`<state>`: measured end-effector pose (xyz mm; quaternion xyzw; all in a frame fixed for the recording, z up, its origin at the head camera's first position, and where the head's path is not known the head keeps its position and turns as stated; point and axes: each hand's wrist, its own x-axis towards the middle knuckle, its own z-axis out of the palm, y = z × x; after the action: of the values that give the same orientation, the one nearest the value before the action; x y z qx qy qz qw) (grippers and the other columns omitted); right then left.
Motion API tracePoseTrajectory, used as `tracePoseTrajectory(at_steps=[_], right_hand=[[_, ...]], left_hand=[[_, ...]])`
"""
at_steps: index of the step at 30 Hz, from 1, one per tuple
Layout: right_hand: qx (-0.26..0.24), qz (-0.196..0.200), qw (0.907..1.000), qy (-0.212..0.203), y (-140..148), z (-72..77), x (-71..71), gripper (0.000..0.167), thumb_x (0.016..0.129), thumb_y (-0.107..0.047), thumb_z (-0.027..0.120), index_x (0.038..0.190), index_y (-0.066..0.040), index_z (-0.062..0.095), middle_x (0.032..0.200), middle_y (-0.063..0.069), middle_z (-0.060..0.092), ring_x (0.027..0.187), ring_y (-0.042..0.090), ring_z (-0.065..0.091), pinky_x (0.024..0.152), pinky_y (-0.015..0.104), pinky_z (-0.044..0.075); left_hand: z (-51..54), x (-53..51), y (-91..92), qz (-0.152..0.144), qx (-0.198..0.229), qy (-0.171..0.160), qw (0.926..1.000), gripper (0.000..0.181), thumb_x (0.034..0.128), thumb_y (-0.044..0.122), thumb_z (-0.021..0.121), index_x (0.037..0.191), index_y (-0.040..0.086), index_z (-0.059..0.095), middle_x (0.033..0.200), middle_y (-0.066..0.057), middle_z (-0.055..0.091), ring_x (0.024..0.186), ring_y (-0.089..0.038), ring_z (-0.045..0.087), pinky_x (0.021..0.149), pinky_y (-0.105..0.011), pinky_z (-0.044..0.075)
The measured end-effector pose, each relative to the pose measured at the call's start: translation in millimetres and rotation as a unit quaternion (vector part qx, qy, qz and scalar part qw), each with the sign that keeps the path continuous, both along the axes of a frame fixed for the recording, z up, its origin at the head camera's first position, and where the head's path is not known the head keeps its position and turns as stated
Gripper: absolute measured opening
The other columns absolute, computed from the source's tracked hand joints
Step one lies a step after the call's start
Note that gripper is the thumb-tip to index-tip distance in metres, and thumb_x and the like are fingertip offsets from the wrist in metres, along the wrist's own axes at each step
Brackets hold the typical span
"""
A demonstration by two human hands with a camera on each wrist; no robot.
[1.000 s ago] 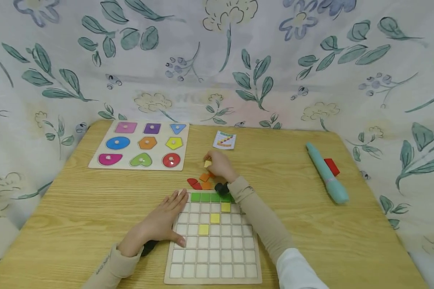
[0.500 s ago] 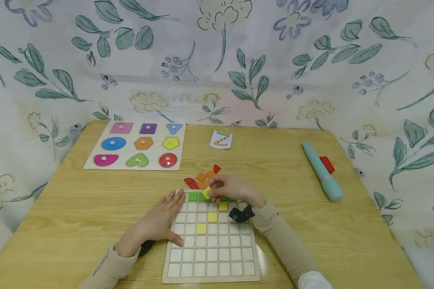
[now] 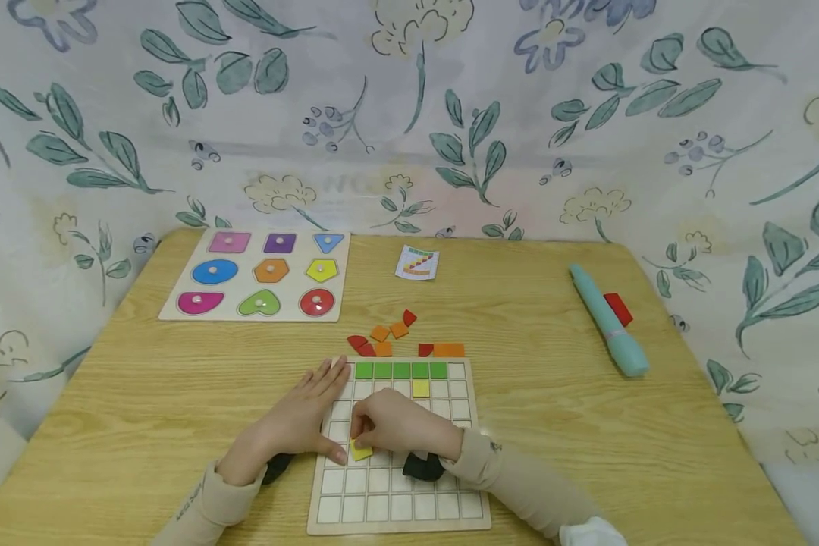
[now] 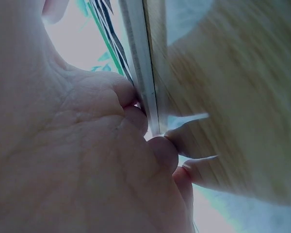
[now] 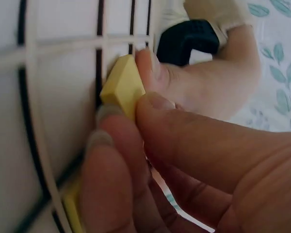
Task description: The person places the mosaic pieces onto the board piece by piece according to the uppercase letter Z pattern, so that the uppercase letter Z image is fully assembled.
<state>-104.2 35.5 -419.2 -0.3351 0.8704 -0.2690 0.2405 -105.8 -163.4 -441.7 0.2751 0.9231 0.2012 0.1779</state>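
A pale wooden grid board [image 3: 400, 531] lies in front of me, with a row of green square tiles [image 3: 401, 370] near its far edge and a yellow tile [image 3: 420, 388] below that row. My right hand [image 3: 403, 425] pinches another yellow square tile [image 3: 362, 453] over a cell at the board's left side. In the right wrist view that yellow tile [image 5: 123, 87] sits tilted between thumb and fingers against the grid. My left hand [image 3: 300, 417] rests on the board's left edge with fingers straight. The right hand hides some middle cells.
Orange and red tiles [image 3: 380, 334] lie loose beyond the board, others [image 3: 448, 349] at its far edge. A pattern card [image 3: 417, 262] lies behind them. A shape puzzle [image 3: 249, 317] stands back left. A teal tube-like object [image 3: 609, 322] and a red piece [image 3: 618, 309] lie right.
My right hand has picked the yellow tile from the loose pieces and carried it toward me and left, down to the board. My left hand has stayed on the board.
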Motion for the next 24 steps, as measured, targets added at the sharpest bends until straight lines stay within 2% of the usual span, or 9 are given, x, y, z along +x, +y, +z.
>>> tracePoseTrajectory(at_steps=[5, 8, 16, 20, 22, 24], right_hand=[[0.018, 0.017, 0.9984, 0.051, -3.3, -2.1, 8.2, 0.013, 0.085, -0.012, 0.074, 0.076, -0.017, 0.066, 0.067, -0.013, 0.054, 0.061, -0.002, 0.044, 0.059, 0.010, 0.039], [0.005, 0.030, 0.9975, 0.065, -2.3, -3.1, 9.6, 0.013, 0.084, -0.011, 0.075, 0.077, -0.017, 0.066, 0.069, -0.014, 0.053, 0.063, -0.003, 0.044, 0.060, 0.009, 0.039], [-0.010, 0.042, 0.9990, 0.010, -1.5, -1.2, 11.4, 0.009, 0.082, -0.013, 0.077, 0.083, -0.015, 0.068, 0.068, -0.013, 0.056, 0.061, -0.005, 0.046, 0.060, 0.008, 0.040], [-0.036, 0.031, 0.9982, -0.036, 4.9, 0.3, -0.6, 0.004, 0.086, -0.013, 0.073, 0.087, -0.015, 0.069, 0.071, -0.012, 0.057, 0.062, -0.004, 0.048, 0.062, 0.010, 0.041], [-0.058, 0.003, 0.9966, -0.058, 11.3, 2.1, -13.0, 0.003, 0.089, -0.015, 0.070, 0.091, -0.014, 0.069, 0.077, -0.010, 0.062, 0.067, -0.002, 0.050, 0.063, 0.013, 0.044], [-0.086, -0.043, 0.9935, -0.061, 21.3, 1.4, -30.4, 0.008, 0.091, -0.017, 0.068, 0.097, -0.012, 0.070, 0.088, -0.004, 0.067, 0.072, 0.002, 0.055, 0.065, 0.016, 0.047]], left_hand=[[-0.6, -1.0, -0.5, 0.000, 0.002, -0.003, 1.0000, 0.130, 0.0597, 0.060, 0.080, 0.153, -0.003, 0.015, 0.163, -0.020, 0.009, 0.149, -0.044, 0.005, 0.119, -0.062, 0.013], [-1.0, -1.1, -0.7, 0.001, 0.002, -0.003, 1.0000, 0.130, 0.0595, 0.059, 0.081, 0.153, -0.003, 0.015, 0.162, -0.020, 0.010, 0.149, -0.044, 0.005, 0.119, -0.062, 0.013], [-1.8, 0.6, -1.2, 0.002, 0.005, 0.003, 1.0000, 0.130, 0.0591, 0.058, 0.082, 0.152, -0.004, 0.016, 0.162, -0.021, 0.011, 0.149, -0.045, 0.007, 0.118, -0.061, 0.014], [-0.7, 0.5, -0.9, 0.001, 0.005, -0.001, 1.0000, 0.130, 0.0597, 0.059, 0.081, 0.153, -0.004, 0.016, 0.162, -0.021, 0.010, 0.149, -0.045, 0.006, 0.118, -0.062, 0.013], [-0.4, 0.3, -0.7, 0.001, 0.004, -0.003, 1.0000, 0.129, 0.0602, 0.059, 0.081, 0.153, -0.003, 0.016, 0.162, -0.021, 0.010, 0.149, -0.045, 0.006, 0.118, -0.062, 0.013], [0.1, 0.2, -0.2, -0.002, 0.002, -0.002, 1.0000, 0.129, 0.0606, 0.059, 0.081, 0.153, -0.003, 0.016, 0.162, -0.021, 0.009, 0.149, -0.045, 0.006, 0.118, -0.062, 0.013]])
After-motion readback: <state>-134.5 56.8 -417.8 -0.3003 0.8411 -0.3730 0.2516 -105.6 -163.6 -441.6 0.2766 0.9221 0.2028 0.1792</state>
